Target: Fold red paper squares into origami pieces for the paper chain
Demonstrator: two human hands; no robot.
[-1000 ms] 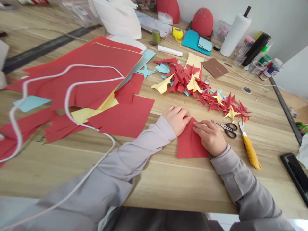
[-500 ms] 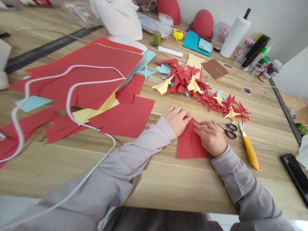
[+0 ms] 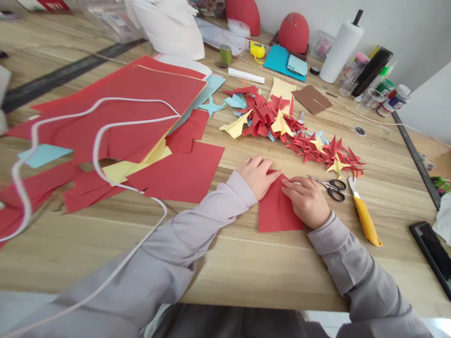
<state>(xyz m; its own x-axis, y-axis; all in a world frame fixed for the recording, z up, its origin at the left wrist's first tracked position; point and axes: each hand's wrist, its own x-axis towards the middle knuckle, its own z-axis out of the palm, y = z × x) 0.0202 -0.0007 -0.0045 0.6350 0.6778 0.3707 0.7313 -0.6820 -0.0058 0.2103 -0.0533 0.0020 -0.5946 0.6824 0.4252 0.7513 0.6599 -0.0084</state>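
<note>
A red paper sheet with a vertical crease lies on the wooden table between my hands. My left hand rests at its upper left edge, fingers apart, with the thumb on the paper. On the sheet's upper right side lies my right hand, its fingers pressed together at the top corner, where the paper seems folded over; the fingertips touch the paper. Beyond the hands is a pile of folded red stars with some yellow and blue ones. Scissors with black handles lie just right of my right hand.
Large red sheets and a white cord cover the left side. A yellow-handled cutter and a black phone lie to the right. Bottles, a white cylinder and a tape measure stand at the back.
The whole view has shifted slightly, with objects appearing a little further left. Both hands keep nearly the same place on the red sheet.
</note>
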